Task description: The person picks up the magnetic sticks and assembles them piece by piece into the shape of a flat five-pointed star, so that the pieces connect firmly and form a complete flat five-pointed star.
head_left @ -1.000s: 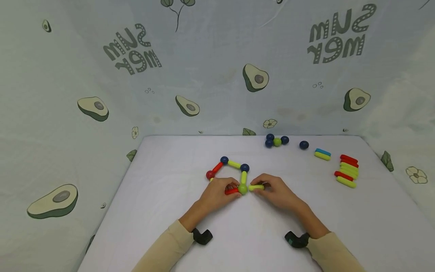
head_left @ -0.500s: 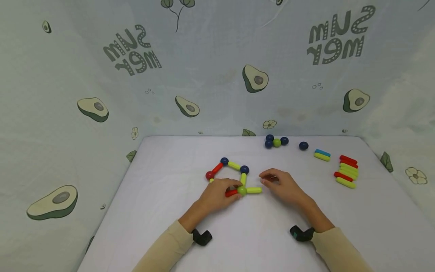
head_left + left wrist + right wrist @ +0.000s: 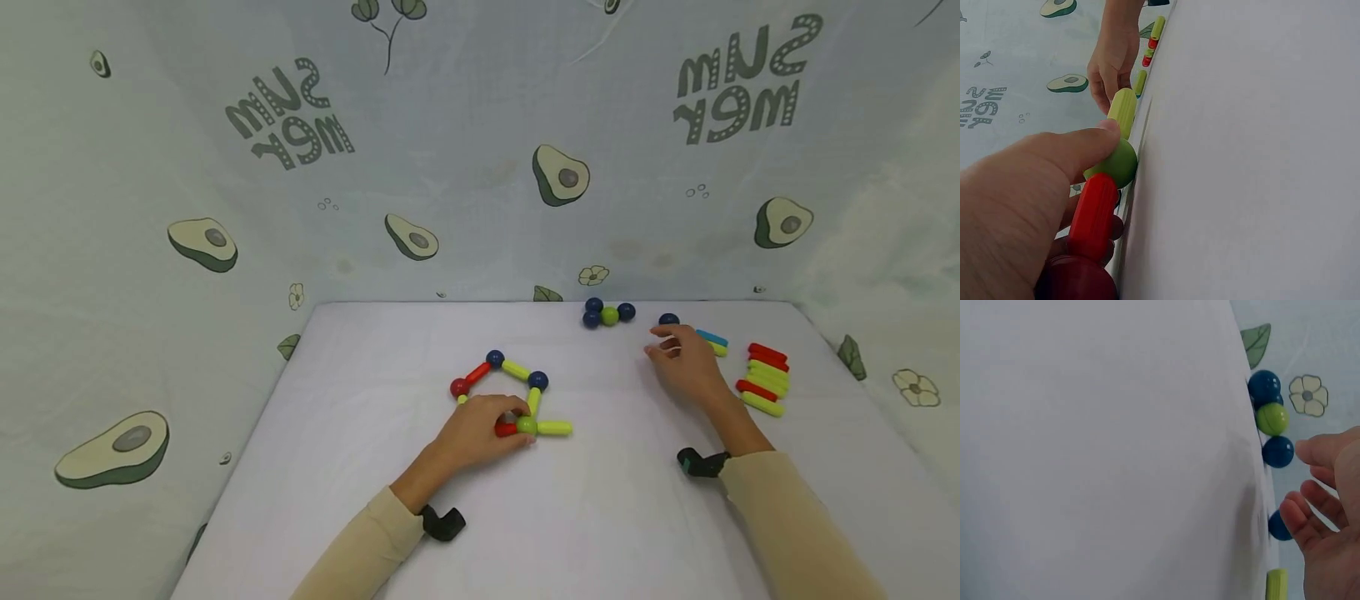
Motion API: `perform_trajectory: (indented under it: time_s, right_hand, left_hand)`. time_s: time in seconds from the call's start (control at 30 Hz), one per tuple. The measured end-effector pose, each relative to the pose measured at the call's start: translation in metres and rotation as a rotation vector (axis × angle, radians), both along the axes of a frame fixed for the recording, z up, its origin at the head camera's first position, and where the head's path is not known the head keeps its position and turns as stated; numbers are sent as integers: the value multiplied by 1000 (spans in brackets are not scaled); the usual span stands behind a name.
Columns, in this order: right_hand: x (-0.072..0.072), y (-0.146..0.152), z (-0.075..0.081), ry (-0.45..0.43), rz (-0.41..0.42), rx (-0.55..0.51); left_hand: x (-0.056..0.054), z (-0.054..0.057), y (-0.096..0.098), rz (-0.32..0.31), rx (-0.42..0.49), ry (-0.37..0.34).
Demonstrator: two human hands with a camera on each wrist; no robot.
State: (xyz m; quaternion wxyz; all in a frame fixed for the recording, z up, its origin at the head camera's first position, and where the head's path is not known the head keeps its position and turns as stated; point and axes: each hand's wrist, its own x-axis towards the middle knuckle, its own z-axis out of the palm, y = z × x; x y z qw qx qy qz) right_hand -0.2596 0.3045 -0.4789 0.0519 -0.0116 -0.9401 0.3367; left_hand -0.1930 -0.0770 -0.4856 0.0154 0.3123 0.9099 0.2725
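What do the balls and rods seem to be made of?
The balls: glossy, perhaps plastic or coated metal, given their small bright highlights.
The rods: probably moulded plastic, less shiny, judging by even color and fine lengthwise ridges.

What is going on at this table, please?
A person is handling a shape of coloured rods and balls on a white table. The left hand pinches its green ball, from which a yellow-green rod sticks out to the right. The right hand holds nothing and hovers near a single dark blue ball. A cluster of balls and a row of rods lie apart from the shape.
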Motion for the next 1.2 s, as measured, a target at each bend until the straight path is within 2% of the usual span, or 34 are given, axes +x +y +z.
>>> perform_trajectory:
  time_s: [0.1,0.27,0.5,0.77,0.97,1.1,1.2]
  right_hand:
    - [-13,9,2,-11,-38,22]
    - [-28,15,6,-5,-30,73]
    - [-35,16,5,-46,-10,156]
    - [-23,14,2,-36,11,130]
    - [-12,10,3,-53,39,101]
    - [-7,11,4,-79,19,84]
    - [-3,16,4,-57,-19,68]
  left_hand:
    - [-1,0,-1,3,-3,4]
    - [-2,1,-2,11,-13,23]
    - [-2,0,-3,10,2,26]
    - [-3,1,-4,5,24,12]
    - [-3,2,-4,2,24,46]
    - [-3,1,-2,-2,20,57]
    - [-2,0,-1,-5,13,56]
